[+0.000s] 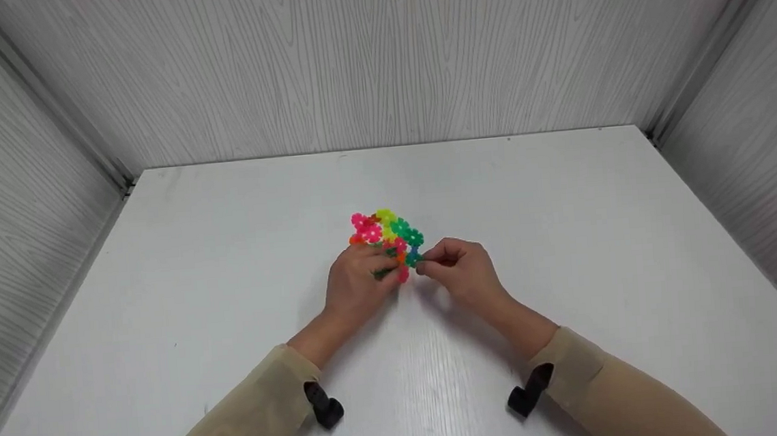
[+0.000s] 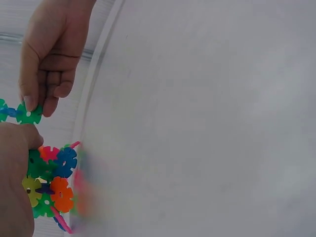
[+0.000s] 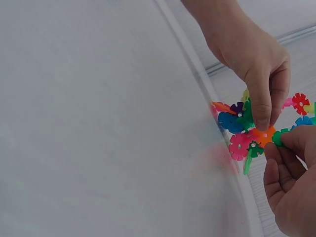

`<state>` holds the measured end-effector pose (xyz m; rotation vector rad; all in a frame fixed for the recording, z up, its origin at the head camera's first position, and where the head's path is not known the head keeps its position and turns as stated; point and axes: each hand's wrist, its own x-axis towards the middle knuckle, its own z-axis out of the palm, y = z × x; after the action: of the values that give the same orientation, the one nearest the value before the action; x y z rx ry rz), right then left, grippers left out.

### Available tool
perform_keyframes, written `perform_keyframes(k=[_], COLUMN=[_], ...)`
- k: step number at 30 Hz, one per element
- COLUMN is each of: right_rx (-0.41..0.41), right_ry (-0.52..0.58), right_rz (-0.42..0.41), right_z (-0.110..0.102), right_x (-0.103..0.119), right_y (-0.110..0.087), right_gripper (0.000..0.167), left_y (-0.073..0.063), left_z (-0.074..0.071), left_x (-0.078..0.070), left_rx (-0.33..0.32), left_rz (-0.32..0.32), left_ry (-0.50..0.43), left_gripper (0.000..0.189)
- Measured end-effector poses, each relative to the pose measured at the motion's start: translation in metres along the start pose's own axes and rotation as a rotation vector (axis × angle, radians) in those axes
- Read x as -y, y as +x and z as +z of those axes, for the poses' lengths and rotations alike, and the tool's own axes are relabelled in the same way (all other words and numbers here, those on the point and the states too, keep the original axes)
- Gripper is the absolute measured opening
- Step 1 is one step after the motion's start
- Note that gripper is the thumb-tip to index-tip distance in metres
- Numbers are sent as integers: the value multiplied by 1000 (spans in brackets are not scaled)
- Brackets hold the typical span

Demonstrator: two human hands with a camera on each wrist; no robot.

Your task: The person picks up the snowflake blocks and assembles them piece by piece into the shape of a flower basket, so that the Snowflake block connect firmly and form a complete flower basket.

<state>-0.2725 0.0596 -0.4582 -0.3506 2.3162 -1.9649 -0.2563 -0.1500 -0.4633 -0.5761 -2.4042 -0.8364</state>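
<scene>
A cluster of joined, flower-shaped plastic snowflake discs point(image 1: 386, 217) in pink, yellow, green, orange and blue is between both hands over the table. My left hand point(image 1: 355, 278) grips the cluster from the left, its thumb and fingers on an orange disc point(image 3: 267, 133) in the right wrist view. From the right, my right hand point(image 1: 466, 267) pinches a green disc point(image 2: 28, 114) at the cluster's edge between thumb and forefinger. A blue piece point(image 2: 11, 112) joins that disc to another green one in the left wrist view. Part of the cluster is hidden behind my left hand.
The white table point(image 1: 588, 231) spreads around both hands. A wood-grain panel point(image 1: 377, 61) rises at its back, with a side panel point(image 1: 13, 135) on the left and another point(image 1: 749, 97) on the right. A black wrist camera mount point(image 1: 323, 406) sits at the left cuff.
</scene>
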Motion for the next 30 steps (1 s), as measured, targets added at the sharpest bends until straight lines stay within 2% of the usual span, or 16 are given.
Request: perform_keyframes(k=[14, 23, 30], right_rx=[-50, -69, -88], right_ry=[37, 26, 24], right_rz=[-5, -35, -28], right_z=[6, 4, 1], right_x=[1, 0, -2], right_y=[4, 3, 4], right_gripper=[5, 7, 11], left_y=[0, 1, 2], left_z=[2, 6, 7], left_x=[-6, -7, -6], left_rx=[10, -26, -38], left_rz=[-16, -4, 8], left_ry=[23, 16, 3], left_gripper=[15, 15, 10])
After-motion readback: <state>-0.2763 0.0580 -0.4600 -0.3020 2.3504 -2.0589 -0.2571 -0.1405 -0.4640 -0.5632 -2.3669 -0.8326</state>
